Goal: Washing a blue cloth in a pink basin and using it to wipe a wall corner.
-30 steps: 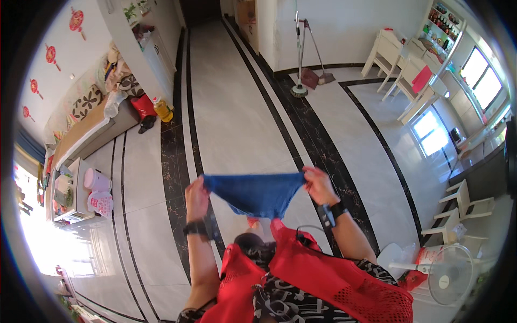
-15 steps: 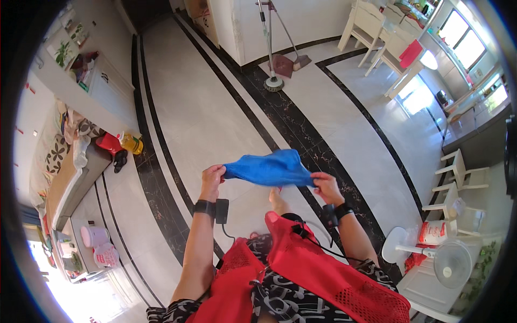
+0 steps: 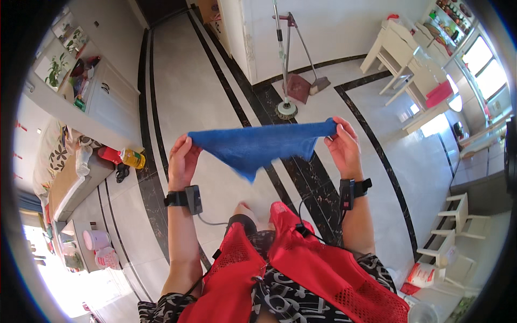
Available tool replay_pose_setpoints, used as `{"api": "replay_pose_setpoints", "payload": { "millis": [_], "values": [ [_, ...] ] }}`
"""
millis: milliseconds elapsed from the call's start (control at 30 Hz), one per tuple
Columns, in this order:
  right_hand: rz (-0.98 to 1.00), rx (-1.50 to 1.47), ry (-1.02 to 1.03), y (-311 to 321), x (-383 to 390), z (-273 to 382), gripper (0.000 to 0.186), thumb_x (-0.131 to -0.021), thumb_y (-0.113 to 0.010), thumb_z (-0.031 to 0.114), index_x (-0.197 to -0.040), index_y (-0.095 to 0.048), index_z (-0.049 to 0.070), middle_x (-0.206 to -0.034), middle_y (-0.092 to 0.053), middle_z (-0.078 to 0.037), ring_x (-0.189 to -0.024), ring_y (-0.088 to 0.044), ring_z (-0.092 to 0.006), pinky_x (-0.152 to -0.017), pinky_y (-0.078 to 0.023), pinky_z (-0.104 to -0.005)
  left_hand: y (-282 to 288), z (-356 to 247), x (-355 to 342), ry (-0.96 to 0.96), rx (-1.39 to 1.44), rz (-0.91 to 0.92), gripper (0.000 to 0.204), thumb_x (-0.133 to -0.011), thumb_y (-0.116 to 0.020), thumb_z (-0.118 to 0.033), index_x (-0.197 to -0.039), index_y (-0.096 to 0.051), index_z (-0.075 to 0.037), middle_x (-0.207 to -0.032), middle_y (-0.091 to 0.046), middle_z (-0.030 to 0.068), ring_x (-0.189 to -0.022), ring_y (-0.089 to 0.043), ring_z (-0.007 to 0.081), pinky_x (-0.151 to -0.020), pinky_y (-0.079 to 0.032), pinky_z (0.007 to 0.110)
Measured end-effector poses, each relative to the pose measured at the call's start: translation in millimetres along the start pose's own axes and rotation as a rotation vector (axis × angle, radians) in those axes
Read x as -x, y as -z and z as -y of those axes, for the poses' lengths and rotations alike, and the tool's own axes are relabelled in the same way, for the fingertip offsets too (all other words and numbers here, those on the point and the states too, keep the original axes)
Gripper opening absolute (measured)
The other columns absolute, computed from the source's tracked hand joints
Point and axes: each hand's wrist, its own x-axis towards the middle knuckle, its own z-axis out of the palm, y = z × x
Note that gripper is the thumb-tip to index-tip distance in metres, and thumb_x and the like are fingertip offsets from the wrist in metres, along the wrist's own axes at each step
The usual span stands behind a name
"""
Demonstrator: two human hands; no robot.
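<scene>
A blue cloth [image 3: 253, 145] is stretched between my two hands in the lower middle of the head view, its top edge nearly straight and its lower part hanging in uneven folds to a point. My left hand [image 3: 182, 156] pinches the cloth's left corner with fingers closed. My right hand [image 3: 344, 142], a little higher, grips the right corner with fingers curled. Both arms are held out in front of my red mesh vest [image 3: 334, 274], above the tiled floor [image 3: 199, 86].
A mop [image 3: 285, 107] and a dustpan [image 3: 296, 86] lean at the wall ahead. Left are a sofa [image 3: 81, 183] and an oil bottle [image 3: 133, 159]. Right are white chairs [image 3: 404, 70] and small stools [image 3: 455, 210]. A hallway runs to a dark door [image 3: 161, 9].
My hands have risen and moved farther apart since the earlier frames. The cloth, bunched half a second ago, is now pulled straight along its top edge and hangs lower in the middle.
</scene>
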Motion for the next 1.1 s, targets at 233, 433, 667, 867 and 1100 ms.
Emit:
{"api": "replay_pose_setpoints", "payload": {
  "millis": [233,433,667,867,1100],
  "values": [
    [-0.082,0.518,-0.560,197,-88,-144,0.019,-0.090,-0.057,0.014,-0.107,-0.065,0.009,-0.088,-0.060,0.000,-0.073,-0.056,-0.0097,-0.062,-0.050,-0.0250,116,141,-88,0.615,-0.190,-0.236,0.013,-0.088,-0.061,-0.013,-0.099,-0.064,-0.008,-0.078,-0.060,0.0012,-0.068,-0.056,0.0113,-0.062,-0.047,0.025],
    [-0.335,0.513,-0.416,145,-207,-116,0.017,-0.088,-0.060,0.014,-0.103,-0.068,0.012,-0.077,-0.057,0.004,-0.065,-0.052,-0.0066,-0.055,-0.046,-0.0221,81,144,-238,0.550,-0.299,-0.299,0.016,-0.086,-0.063,-0.014,-0.100,-0.064,-0.006,-0.080,-0.062,-0.0002,-0.069,-0.057,0.0104,-0.059,-0.045,0.024],
    [-0.374,0.725,-0.137,70,-339,-66,0.021,-0.087,-0.061,0.017,-0.106,-0.067,0.011,-0.084,-0.062,0.002,-0.074,-0.055,-0.0085,-0.066,-0.046,-0.0251,29,118,-410,0.230,-0.491,-0.149,0.023,-0.089,-0.060,-0.016,-0.108,-0.063,-0.003,-0.088,-0.061,-0.0022,-0.081,-0.053,0.0071,-0.076,-0.042,0.022],
    [-0.293,1.000,-0.041,91,-448,-77,0.019,-0.087,-0.060,0.015,-0.103,-0.068,0.008,-0.082,-0.064,0.000,-0.073,-0.058,-0.0089,-0.064,-0.046,-0.0251,-18,85,-482,0.062,-0.584,0.032,0.025,-0.094,-0.049,-0.018,-0.110,-0.059,-0.001,-0.110,-0.061,0.0007,-0.100,-0.050,0.0070,-0.093,-0.036,0.024],
    [-0.122,0.840,-0.017,36,-643,-70,0.014,-0.090,-0.058,0.012,-0.098,-0.068,0.007,-0.079,-0.063,0.001,-0.070,-0.061,-0.0094,-0.060,-0.046,-0.0226,-76,7,-557,-0.252,-0.719,0.138,0.021,-0.093,-0.047,-0.005,-0.113,-0.051,-0.001,-0.117,-0.061,0.0075,-0.118,-0.049,0.0165,-0.102,-0.034,0.031]
  ]
}}
